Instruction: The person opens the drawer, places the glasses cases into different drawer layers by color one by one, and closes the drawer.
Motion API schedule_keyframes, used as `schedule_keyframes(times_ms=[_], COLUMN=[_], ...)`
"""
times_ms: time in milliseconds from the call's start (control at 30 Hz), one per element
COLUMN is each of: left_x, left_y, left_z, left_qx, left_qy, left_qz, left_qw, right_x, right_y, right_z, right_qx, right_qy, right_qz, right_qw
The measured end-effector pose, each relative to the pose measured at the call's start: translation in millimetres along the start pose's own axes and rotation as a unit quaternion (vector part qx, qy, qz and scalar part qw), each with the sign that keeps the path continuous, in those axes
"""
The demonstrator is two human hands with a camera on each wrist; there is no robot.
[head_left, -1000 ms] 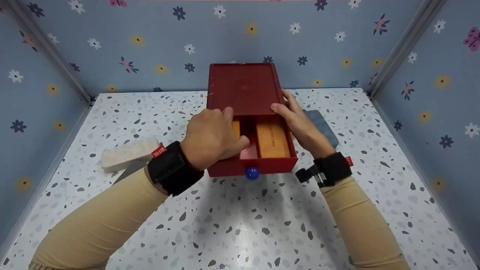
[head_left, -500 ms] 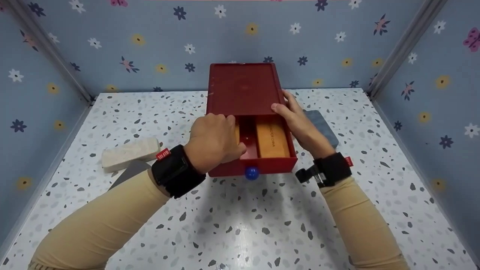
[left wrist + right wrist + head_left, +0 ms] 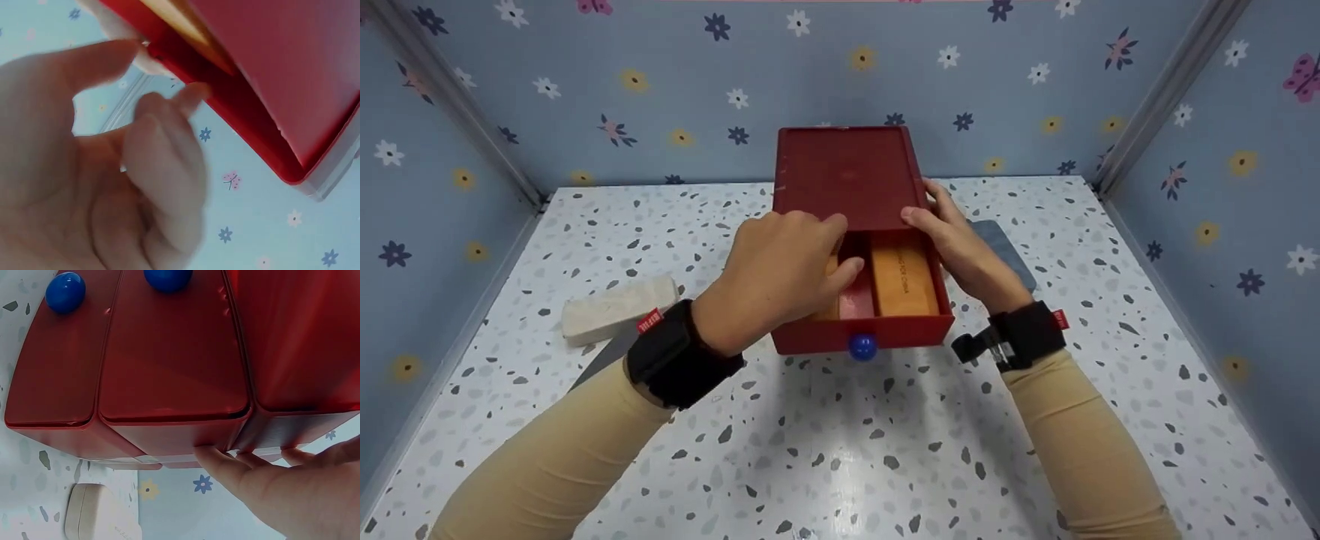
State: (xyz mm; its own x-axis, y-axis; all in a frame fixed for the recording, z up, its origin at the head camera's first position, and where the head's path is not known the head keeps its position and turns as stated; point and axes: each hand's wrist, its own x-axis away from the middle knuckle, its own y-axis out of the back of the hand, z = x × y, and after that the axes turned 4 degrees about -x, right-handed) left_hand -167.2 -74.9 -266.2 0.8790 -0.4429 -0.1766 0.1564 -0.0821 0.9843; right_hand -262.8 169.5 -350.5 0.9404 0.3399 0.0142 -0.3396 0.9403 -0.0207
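A dark red drawer cabinet (image 3: 844,176) stands at the back middle, its top drawer (image 3: 900,330) pulled out by a blue knob-fitted front. Inside lies an orange-brown block (image 3: 905,277) with dark lettering on the right. A second orange block (image 3: 832,289) shows on the left, mostly covered by my left hand (image 3: 780,262). In the left wrist view, that hand's thumb and forefinger are apart, the other fingers loosely bent, with nothing seen between them. My right hand (image 3: 960,244) rests on the cabinet's right side, thumb on the top edge, fingers straight along the wall (image 3: 180,439).
Left of the cabinet lies a cream block (image 3: 619,309) on the speckled table (image 3: 840,465), with a dark grey flat piece (image 3: 604,360) partly under my left arm. A grey-blue flat piece (image 3: 1003,251) lies behind my right wrist. Flower-patterned walls (image 3: 840,67) enclose the table.
My left hand has dipped slightly over the drawer, then lifted, with its wrist shifted left and toward me. The right hand and the cabinet have stayed in place.
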Motion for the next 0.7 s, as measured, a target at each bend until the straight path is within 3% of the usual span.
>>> schedule_keyframes(times_ms=[200,367,533,700], left_x=[13.7,30.6,44.4,55.6], left_y=[0.8,-3.2,-13.6,-29.0], left_z=[-2.3,-11.4,-19.7,-25.3], left_qx=[0.123,0.168,0.213,0.283], left_qy=[-0.023,-0.063,-0.096,-0.129], left_qz=[-0.049,-0.086,-0.095,-0.093], left_qw=[0.991,0.98,0.9677,0.9458], right_x=[-0.3,-0.4,0.0,0.9], right_y=[-0.2,0.7,1.7,1.7], right_z=[0.3,-0.7,-1.5,-2.0], right_qx=[-0.006,-0.004,-0.002,0.008], right_qy=[0.002,0.007,0.009,0.008], right_qz=[0.006,0.01,0.009,0.006], right_qw=[1.0,1.0,1.0,1.0])
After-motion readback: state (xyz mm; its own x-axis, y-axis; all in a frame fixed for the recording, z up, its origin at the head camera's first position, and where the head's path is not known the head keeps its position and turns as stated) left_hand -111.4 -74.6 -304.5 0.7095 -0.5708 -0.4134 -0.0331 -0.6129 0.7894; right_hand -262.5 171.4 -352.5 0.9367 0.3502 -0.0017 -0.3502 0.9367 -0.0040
